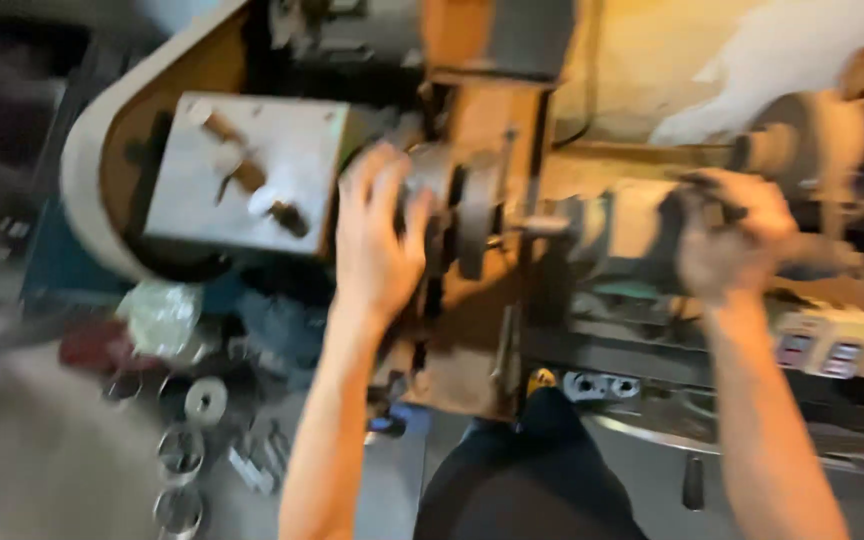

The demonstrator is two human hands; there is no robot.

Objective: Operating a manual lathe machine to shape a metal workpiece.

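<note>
Two hands work a heavy, rigid lathe: left hand lies open on its round chuck, right hand grasps a dark handle.

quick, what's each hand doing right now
Left hand: fingers spread, pressed flat on the round chuck of the lathe, not gripping.
Right hand: closed around a dark part on the lathe; blurred.

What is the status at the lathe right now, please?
Left hand flat on round chuck. Right hand gripping workpiece. Nothing blocking.
</note>
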